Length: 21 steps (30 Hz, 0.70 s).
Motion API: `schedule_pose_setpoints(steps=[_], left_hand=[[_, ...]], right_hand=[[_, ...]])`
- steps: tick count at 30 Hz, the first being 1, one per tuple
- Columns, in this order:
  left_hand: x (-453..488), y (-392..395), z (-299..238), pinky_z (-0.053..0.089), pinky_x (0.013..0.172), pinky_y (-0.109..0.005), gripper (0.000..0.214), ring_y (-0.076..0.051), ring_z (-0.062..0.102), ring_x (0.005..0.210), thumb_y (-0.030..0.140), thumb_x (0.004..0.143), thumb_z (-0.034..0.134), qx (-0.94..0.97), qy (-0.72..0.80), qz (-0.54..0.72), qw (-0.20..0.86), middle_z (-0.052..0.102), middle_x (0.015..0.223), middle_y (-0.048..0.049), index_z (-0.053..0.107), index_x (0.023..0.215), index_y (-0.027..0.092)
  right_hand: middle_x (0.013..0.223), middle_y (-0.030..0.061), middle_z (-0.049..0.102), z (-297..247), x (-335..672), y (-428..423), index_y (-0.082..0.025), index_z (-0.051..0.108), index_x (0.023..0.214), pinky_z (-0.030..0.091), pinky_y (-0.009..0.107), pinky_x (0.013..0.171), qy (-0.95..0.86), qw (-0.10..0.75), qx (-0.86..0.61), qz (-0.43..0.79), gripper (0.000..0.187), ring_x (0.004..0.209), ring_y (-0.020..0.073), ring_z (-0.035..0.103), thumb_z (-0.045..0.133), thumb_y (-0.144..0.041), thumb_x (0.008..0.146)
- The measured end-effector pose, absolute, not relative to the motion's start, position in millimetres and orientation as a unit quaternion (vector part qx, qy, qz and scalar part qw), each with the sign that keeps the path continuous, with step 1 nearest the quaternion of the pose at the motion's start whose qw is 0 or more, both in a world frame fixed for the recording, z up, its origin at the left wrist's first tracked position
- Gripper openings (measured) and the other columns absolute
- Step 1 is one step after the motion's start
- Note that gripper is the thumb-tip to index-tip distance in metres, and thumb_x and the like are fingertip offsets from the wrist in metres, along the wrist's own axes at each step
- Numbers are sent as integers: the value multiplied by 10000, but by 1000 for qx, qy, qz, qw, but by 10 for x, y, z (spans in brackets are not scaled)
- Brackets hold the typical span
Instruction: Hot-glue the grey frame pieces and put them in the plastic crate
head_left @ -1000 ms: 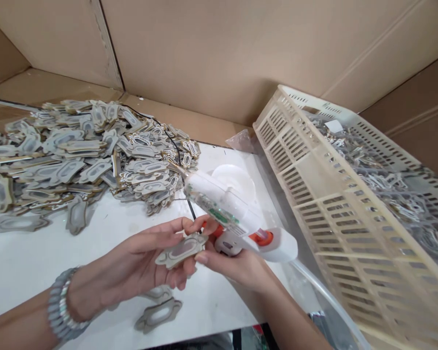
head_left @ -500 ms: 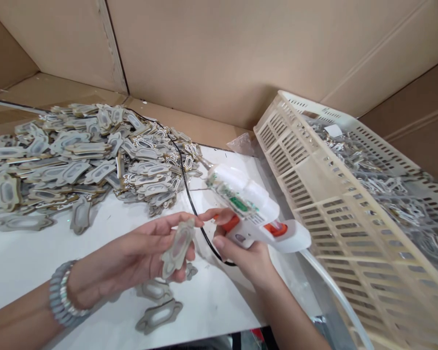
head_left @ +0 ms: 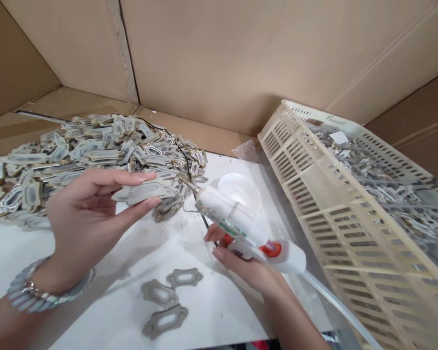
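Observation:
Between thumb and fingers, my left hand (head_left: 91,218) pinches a small grey frame-shaped plate (head_left: 142,190) with a long oval middle, raised over the table and lying nearly level. My right hand (head_left: 244,260) is wrapped round the grip of a white hot glue gun (head_left: 237,218) with an orange trigger. The gun's metal nozzle (head_left: 188,183) points up and left, close to the right end of the plate; whether they touch I cannot tell. Several like pieces lie below: one grey frame (head_left: 185,277), another frame (head_left: 158,293) and a third (head_left: 165,321).
A large heap of similar plates (head_left: 95,141) covers the table's back left. At right stands a cream plastic crate (head_left: 314,194) of bagged metal pieces. A white round dish (head_left: 240,190) sits behind the gun. A black cable (head_left: 186,158) crosses the heap; cardboard walls (head_left: 211,63) enclose the back.
My left hand has lifted the plate up and left and turned it from steep to nearly level. The glue gun has shifted slightly left and down, its nozzle now near the plate.

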<state>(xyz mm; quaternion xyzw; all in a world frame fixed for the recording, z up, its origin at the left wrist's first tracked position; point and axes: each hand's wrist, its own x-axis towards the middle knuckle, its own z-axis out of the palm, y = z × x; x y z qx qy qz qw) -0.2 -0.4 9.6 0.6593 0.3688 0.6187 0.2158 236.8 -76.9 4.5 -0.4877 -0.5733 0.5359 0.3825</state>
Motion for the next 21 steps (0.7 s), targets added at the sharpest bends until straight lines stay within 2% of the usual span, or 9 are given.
schedule_pose_setpoints(steps=[2, 5, 8, 12, 17, 21], left_hand=[[15, -34, 108, 668, 816, -258, 268, -196, 780, 942, 88, 719, 860, 660, 350, 625, 227, 778, 889, 5, 714, 912, 204], [33, -74, 127, 673, 865, -274, 261, -190, 778, 952, 80, 730, 852, 656, 350, 625, 238, 740, 855, 25, 705, 903, 208], [45, -109, 138, 672, 910, -302, 245, -193, 775, 969, 112, 741, 853, 649, 373, 618, 241, 723, 864, 26, 696, 899, 214], [50, -130, 129, 676, 909, -306, 254, -196, 775, 973, 90, 742, 845, 655, 372, 612, 241, 730, 873, 21, 697, 906, 215], [53, -138, 99, 668, 937, -302, 275, -188, 772, 980, 73, 734, 846, 654, 368, 616, 241, 722, 873, 28, 694, 913, 218], [60, -146, 93, 672, 932, -308, 267, -192, 772, 979, 97, 740, 853, 654, 375, 615, 232, 727, 878, 22, 696, 918, 218]], right_hand=[[673, -43, 537, 86, 2348, -767, -232, 630, 884, 420, 262, 567, -599, 368, -495, 511, 114, 565, 117, 460, 657, -322, 821], [671, -43, 507, 87, 2321, -777, -229, 597, 792, 407, 262, 571, -623, 361, -500, 481, 109, 578, 117, 459, 653, -318, 820], [651, -34, 509, 38, 2305, -794, -232, 550, 688, 430, 270, 585, -624, 366, -515, 460, 215, 597, 130, 488, 690, -334, 815], [651, -20, 554, -16, 2302, -805, -233, 557, 664, 454, 276, 581, -620, 376, -522, 449, 253, 599, 140, 526, 715, -348, 824], [646, -12, 599, -6, 2311, -779, -222, 612, 700, 437, 258, 509, -634, 362, -513, 452, 196, 559, 132, 530, 716, -334, 822], [639, -4, 611, 12, 2304, -753, -221, 624, 703, 457, 270, 529, -633, 367, -514, 447, 189, 577, 147, 558, 714, -339, 820]])
